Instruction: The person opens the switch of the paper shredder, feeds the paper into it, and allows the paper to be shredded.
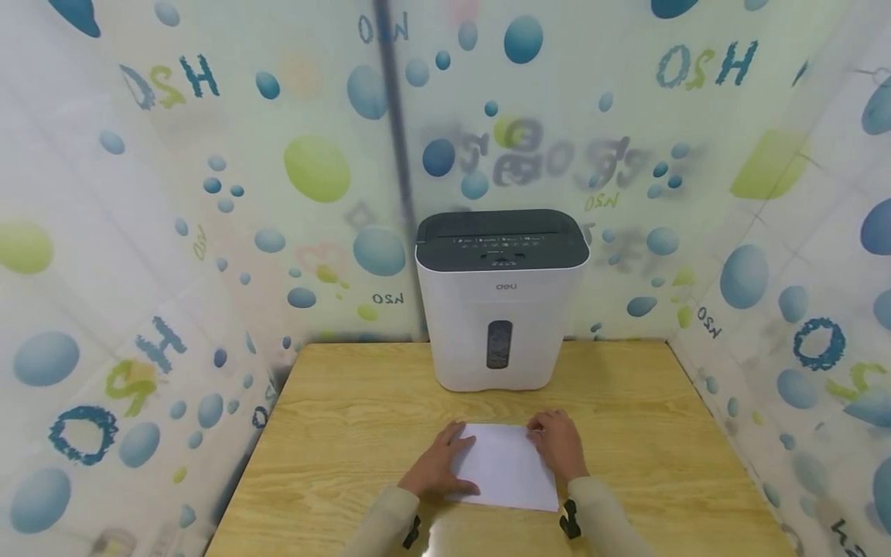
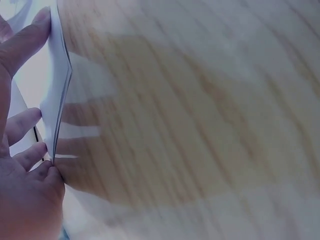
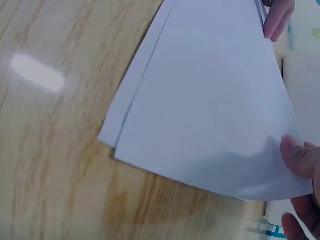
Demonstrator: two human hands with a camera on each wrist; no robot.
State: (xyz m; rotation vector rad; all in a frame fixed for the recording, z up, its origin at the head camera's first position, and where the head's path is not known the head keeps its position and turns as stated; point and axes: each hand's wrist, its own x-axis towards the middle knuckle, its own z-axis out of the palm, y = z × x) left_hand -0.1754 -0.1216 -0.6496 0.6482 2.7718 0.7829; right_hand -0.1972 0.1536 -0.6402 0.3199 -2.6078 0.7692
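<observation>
Several white sheets of paper (image 1: 504, 468) lie stacked over the wooden table, low in the head view. My left hand (image 1: 438, 464) holds their left side, thumb and fingers spread along it. In the left wrist view, the left thumb (image 2: 37, 32) lies across the paper (image 2: 52, 75) while the other fingertips meet its edge. At the far right corner, my right hand (image 1: 560, 445) pinches the paper. The right wrist view shows the right thumb (image 3: 297, 155) on top of the sheet (image 3: 200, 110), with fingers below. One lower sheet (image 3: 117, 120) sticks out unevenly beneath the top one.
A white paper shredder (image 1: 501, 309) with a dark top (image 1: 501, 240) stands at the table's back edge, beyond the paper. The wooden table (image 1: 334, 433) extends to both sides. Patterned curtains (image 1: 320, 166) enclose the back and sides.
</observation>
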